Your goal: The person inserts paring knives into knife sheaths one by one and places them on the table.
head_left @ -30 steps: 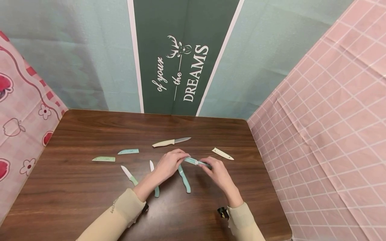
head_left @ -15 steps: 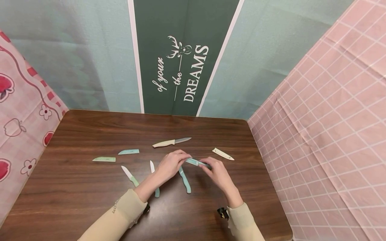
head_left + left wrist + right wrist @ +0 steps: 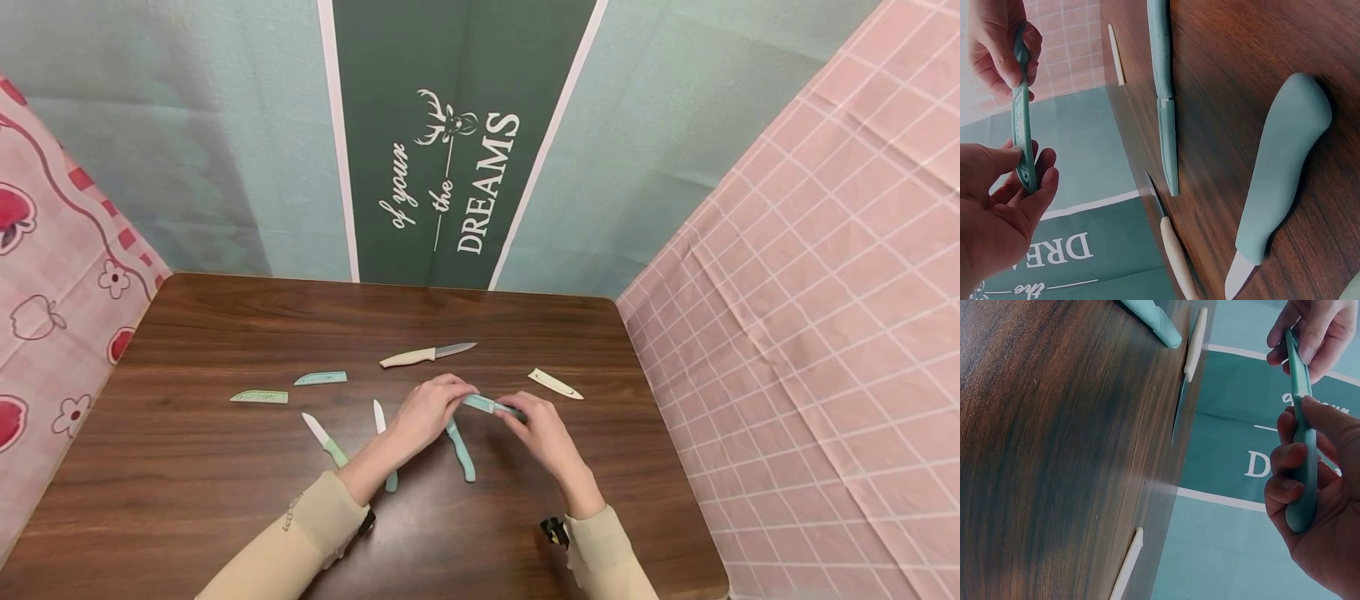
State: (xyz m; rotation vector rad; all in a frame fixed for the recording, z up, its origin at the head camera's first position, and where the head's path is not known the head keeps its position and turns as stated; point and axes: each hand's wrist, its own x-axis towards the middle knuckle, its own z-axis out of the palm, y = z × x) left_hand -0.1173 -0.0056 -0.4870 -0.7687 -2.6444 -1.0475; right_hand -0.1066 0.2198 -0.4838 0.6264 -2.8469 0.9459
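Observation:
My left hand (image 3: 423,412) pinches the teal blade sheath (image 3: 478,403) between thumb and fingers, above the table. My right hand (image 3: 546,429) holds the teal handle of a paring knife (image 3: 1305,469), fingers curled round it. Sheath and handle meet end to end in line, and the blade is hidden inside the sheath. Beneath my left hand, a second teal knife (image 3: 1165,69) lies with its blade covered. Another teal knife (image 3: 1285,162), with a bare white blade, is partly hidden by my left arm in the head view.
Left of the arms lies a green-handled knife (image 3: 326,439) with a white blade. A green sheath (image 3: 258,397) and a light-blue sheath (image 3: 321,378) lie farther left. Behind the hands is a cream-handled knife (image 3: 408,358); a cream sheath (image 3: 555,384) lies to the right.
The sheath and knife have shifted very slightly to the right in the left hand's grip. Both hands keep their hold, and the things on the table stay put.

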